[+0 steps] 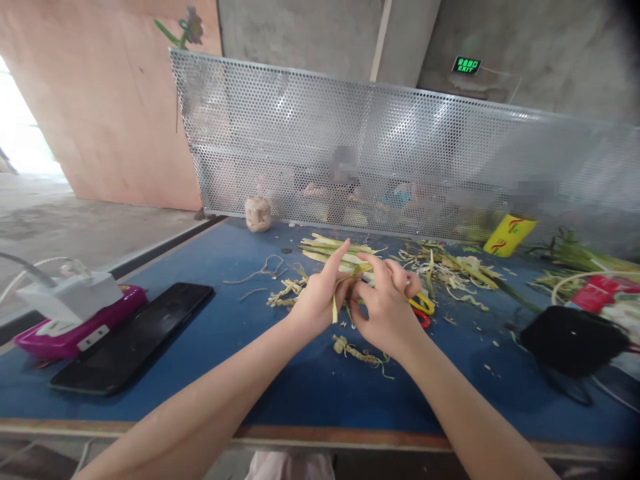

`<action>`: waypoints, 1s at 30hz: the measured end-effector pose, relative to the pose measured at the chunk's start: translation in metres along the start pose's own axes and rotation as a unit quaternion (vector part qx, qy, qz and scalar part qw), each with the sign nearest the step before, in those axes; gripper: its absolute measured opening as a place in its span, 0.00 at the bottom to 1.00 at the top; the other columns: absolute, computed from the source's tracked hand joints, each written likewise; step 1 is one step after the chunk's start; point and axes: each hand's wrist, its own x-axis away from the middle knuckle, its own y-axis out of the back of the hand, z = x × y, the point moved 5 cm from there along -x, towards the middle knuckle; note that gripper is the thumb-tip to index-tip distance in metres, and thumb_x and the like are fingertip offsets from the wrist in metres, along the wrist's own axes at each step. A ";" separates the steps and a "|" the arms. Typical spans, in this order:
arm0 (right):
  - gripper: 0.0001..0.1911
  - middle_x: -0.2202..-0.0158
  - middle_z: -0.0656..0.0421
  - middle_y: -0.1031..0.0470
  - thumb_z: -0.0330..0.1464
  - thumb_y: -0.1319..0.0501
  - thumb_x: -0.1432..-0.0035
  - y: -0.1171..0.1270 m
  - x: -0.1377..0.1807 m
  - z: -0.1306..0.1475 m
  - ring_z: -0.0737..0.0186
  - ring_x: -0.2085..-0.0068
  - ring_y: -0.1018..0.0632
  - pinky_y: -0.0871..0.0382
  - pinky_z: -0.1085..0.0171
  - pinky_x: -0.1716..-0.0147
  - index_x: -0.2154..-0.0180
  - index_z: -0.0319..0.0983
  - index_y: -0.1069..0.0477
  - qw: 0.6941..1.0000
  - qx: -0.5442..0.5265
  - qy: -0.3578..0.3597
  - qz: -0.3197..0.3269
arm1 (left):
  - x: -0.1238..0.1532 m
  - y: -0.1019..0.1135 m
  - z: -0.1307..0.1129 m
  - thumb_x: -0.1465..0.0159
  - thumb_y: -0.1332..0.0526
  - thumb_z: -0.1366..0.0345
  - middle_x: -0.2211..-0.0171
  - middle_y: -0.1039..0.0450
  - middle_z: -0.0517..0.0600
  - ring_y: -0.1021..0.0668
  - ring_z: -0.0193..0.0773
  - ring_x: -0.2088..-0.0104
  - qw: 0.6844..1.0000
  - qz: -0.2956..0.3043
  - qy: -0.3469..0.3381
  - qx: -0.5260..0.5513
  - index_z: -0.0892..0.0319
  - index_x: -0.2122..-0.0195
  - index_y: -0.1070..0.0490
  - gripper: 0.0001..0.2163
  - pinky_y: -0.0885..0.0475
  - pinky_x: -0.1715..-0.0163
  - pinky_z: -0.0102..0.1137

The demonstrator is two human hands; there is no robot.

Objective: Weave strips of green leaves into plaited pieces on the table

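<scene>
Both hands meet over the middle of a blue table, fingers closed on a pale green-yellow leaf strip (pixel 335 308). My left hand (pixel 319 297) pinches it with the thumb pointing up; one end of the strip hangs below the fingers. My right hand (pixel 385 300) grips it from the other side, its fingers bent and partly hiding the strip. Scissors with yellow and red handles (pixel 424 305) lie by my right hand, partly covered. Nearer me rests a small braided piece (pixel 357 351); another braided piece (pixel 286 293) lies left of my left hand. Flat leaf strips (pixel 320 247) lie behind the hands.
A phone (pixel 135 337) and a purple power strip (pixel 83 327) with a white plug are at left. Leaf scraps (pixel 460 267), a yellow roll (pixel 510 235) and a black object (pixel 573 340) are to the right. A perforated metal screen (pixel 300 133) stands behind, people beyond it.
</scene>
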 end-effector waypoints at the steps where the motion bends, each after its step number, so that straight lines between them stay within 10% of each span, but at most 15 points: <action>1: 0.02 0.46 0.52 0.42 0.26 0.42 0.55 -0.001 0.000 0.000 0.44 0.50 0.41 0.50 0.46 0.57 0.76 0.38 0.32 1.000 0.003 -0.002 -0.003 | 0.000 0.000 0.000 0.41 0.49 0.70 0.63 0.25 0.52 0.24 0.36 0.62 1.000 0.001 0.004 0.000 0.57 0.39 0.57 0.29 0.32 0.59 0.31; 7: 0.05 0.41 0.53 0.49 0.29 0.43 0.50 0.010 0.002 0.004 0.42 0.47 0.42 0.50 0.46 0.54 0.69 0.40 0.30 0.998 0.015 0.021 -0.052 | -0.004 0.005 0.005 0.41 0.47 0.67 0.63 0.26 0.54 0.25 0.37 0.60 0.995 -0.032 0.001 0.093 0.59 0.41 0.54 0.27 0.31 0.58 0.34; 13: 0.19 0.42 0.50 0.46 0.33 0.44 0.45 0.016 -0.001 -0.005 0.46 0.47 0.38 0.47 0.49 0.53 0.51 0.42 0.38 0.996 -0.015 0.024 -0.079 | -0.009 0.011 0.020 0.43 0.44 0.69 0.72 0.29 0.49 0.26 0.32 0.75 0.952 -0.116 0.150 0.242 0.59 0.45 0.48 0.24 0.28 0.74 0.29; 23: 0.09 0.57 0.56 0.29 0.27 0.45 0.44 0.006 -0.002 -0.011 0.61 0.61 0.26 0.36 0.56 0.57 0.63 0.43 0.30 0.980 -0.139 0.060 -0.127 | -0.008 0.010 0.023 0.44 0.44 0.71 0.76 0.31 0.47 0.32 0.27 0.80 0.965 -0.117 0.147 0.182 0.62 0.46 0.46 0.24 0.33 0.79 0.24; 30: 0.19 0.56 0.53 0.30 0.32 0.44 0.45 0.000 -0.005 -0.026 0.60 0.64 0.26 0.33 0.53 0.59 0.50 0.44 0.38 0.956 -0.262 -0.081 -0.105 | -0.008 0.006 0.026 0.43 0.46 0.69 0.72 0.29 0.49 0.31 0.29 0.80 0.966 -0.097 0.128 0.204 0.60 0.45 0.48 0.24 0.32 0.77 0.27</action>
